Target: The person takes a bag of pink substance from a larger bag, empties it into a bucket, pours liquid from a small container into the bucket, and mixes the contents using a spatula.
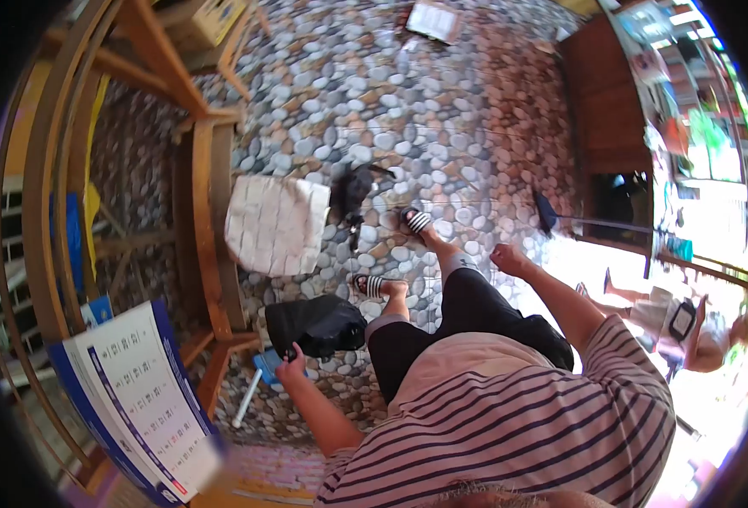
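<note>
My left hand (pixel 290 366) is closed at the near edge of a black bag (pixel 314 325) and seems to grip it; the fingers are small in view. Beside that hand, a blue object (pixel 267 367) and a white stick (pixel 247 400) are low at the left. My right hand (pixel 507 259) is a loose fist in front of my right leg, with nothing visible in it. A black and white cat (pixel 356 196) is on the floor beyond my striped sandals (pixel 377 285). Left of it is a whitish square seat or cushion (pixel 277 225).
A wooden bench frame (pixel 207 220) runs along the left, with a printed calendar (pixel 149 398) nearer me. On the right stand a brown cabinet (pixel 607 93) and a long-handled dark tool (pixel 546 212). Another person (pixel 674 326) is at the far right. A white-framed item (pixel 433 21) lies ahead.
</note>
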The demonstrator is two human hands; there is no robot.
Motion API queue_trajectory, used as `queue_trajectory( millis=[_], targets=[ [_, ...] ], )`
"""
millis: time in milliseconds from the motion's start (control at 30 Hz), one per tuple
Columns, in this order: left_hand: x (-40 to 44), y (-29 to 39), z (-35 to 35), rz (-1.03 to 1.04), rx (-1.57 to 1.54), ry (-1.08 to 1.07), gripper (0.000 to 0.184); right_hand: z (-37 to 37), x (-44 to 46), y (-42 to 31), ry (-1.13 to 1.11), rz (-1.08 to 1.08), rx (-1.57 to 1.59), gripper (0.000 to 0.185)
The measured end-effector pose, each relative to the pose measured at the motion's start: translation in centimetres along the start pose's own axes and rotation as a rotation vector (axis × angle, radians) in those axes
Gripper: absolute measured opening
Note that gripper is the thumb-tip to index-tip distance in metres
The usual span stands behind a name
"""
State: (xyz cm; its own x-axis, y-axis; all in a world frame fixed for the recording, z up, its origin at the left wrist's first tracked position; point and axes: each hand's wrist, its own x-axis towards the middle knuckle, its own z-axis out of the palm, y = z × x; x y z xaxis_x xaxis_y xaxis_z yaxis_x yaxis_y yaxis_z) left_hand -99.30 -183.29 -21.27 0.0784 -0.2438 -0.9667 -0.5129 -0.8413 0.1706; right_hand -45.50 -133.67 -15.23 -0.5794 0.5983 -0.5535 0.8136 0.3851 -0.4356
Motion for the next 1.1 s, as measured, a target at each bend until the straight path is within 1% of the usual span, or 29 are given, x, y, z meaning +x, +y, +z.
queue_trajectory(
  millis=[33, 100, 133, 200, 267, 300, 333, 400, 433, 467, 500, 533, 600, 667, 733, 767, 800, 867, 900, 933, 1000, 1033, 1067, 1100],
  targets=[
    [-1.1, -0.9, -0.6, 0.000, 0.039, -0.007, 0.029, 0.0, -1.2, 0.2, 0.021, 0.030, 0.016, 0.028],
    [-3.2, -3.6, -1.7, 0.022, -0.007, 0.060, 0.028, 0.0, -2.0, 0.5, 0.122, 0.132, 0.079, 0.030],
    [-4.5, -5.2, -2.3, 0.022, 0.020, 0.050, 0.028, 0.3, -2.0, 1.5, 0.141, 0.150, 0.090, 0.030],
    [-6.6, -9.2, -3.8, 0.035, -0.026, 0.045, 0.028, 1.0, -1.3, 4.1, 0.048, 0.087, 0.085, 0.030],
    [-7.2, -12.3, -5.6, 0.043, 0.044, 0.020, 0.030, -1.9, -0.9, 3.2, 0.021, 0.162, 0.126, 0.028],
    [-7.5, -14.2, -6.1, 0.052, 0.094, 0.005, 0.031, -0.4, 0.5, 5.9, 0.035, -0.040, -0.059, 0.026],
    [-7.9, -16.4, -6.4, 0.055, 0.109, -0.007, 0.031, -1.7, 0.9, 6.2, 0.021, -0.033, 0.007, 0.023],
    [-8.7, -20.6, -7.4, -0.006, 0.214, -0.027, 0.032, -3.5, 2.1, 7.8, 0.016, -0.097, 0.104, 0.023],
    [-8.7, -22.9, -7.9, 0.006, 0.230, -0.058, 0.031, -3.9, 3.0, 9.1, 0.018, -0.088, 0.118, 0.023],
    [-9.6, -25.3, -8.4, 0.018, 0.241, -0.052, 0.031, -3.9, 3.9, 10.8, -0.021, 0.001, 0.044, 0.023],
    [-11.6, -28.0, -8.8, 0.025, 0.299, -0.078, 0.030, -4.0, 3.9, 12.2, -0.065, 0.090, -0.028, 0.023],
    [-13.5, -30.8, -8.9, 0.031, 0.359, -0.110, 0.029, -4.2, 3.4, 13.6, -0.069, 0.098, -0.010, 0.023],
    [-16.1, -37.0, -8.1, 0.026, 0.423, -0.154, 0.026, -6.4, 3.4, 16.4, 0.127, -0.026, 0.048, 0.021],
    [-17.4, -42.1, -7.3, 0.019, 0.484, -0.192, 0.024, -6.8, 3.0, 21.1, 0.144, -0.003, 0.094, 0.022],
    [-18.3, -47.5, -5.2, -0.106, 0.607, -0.225, 0.021, -10.5, 1.5, 24.1, 0.157, 0.015, 0.054, 0.027],
    [-18.9, -50.5, -4.5, -0.076, 0.674, -0.304, 0.020, -12.8, 0.1, 25.4, 0.165, 0.163, 0.291, 0.034],
    [-20.1, -54.3, -4.1, -0.077, 0.687, -0.312, 0.020, -14.3, -0.8, 27.1, 0.178, 0.169, 0.297, 0.034],
    [-23.8, -62.2, -4.0, 0.031, 0.856, -0.443, 0.012, -16.4, -2.5, 30.5, 0.238, 0.142, 0.233, 0.033],
    [-24.7, -65.5, -4.0, 0.020, 0.900, -0.488, 0.011, -17.7, -3.2, 30.9, 0.297, 0.371, 0.349, 0.034],
    [-25.4, -68.6, -4.1, 0.008, 0.945, -0.532, 0.011, -18.3, -3.6, 32.0, 0.301, 0.380, 0.357, 0.034],
    [-28.2, -75.3, -4.2, 0.019, 1.011, -0.552, 0.012, -19.6, -4.3, 34.4, 0.388, 0.363, 0.413, 0.035],
    [-29.5, -78.4, -4.0, 0.030, 1.063, -0.575, 0.013, -21.5, -4.7, 34.1, 0.398, 0.390, 0.482, 0.035],
    [-30.2, -81.5, -3.6, 0.023, 1.076, -0.583, 0.013, -23.3, -4.9, 33.9, 0.412, 0.398, 0.484, 0.035],
    [-31.0, -84.4, -3.1, -0.010, 1.121, -0.623, 0.013, -25.2, -5.0, 33.6, 0.413, 0.394, 0.558, 0.034]
  ],
)
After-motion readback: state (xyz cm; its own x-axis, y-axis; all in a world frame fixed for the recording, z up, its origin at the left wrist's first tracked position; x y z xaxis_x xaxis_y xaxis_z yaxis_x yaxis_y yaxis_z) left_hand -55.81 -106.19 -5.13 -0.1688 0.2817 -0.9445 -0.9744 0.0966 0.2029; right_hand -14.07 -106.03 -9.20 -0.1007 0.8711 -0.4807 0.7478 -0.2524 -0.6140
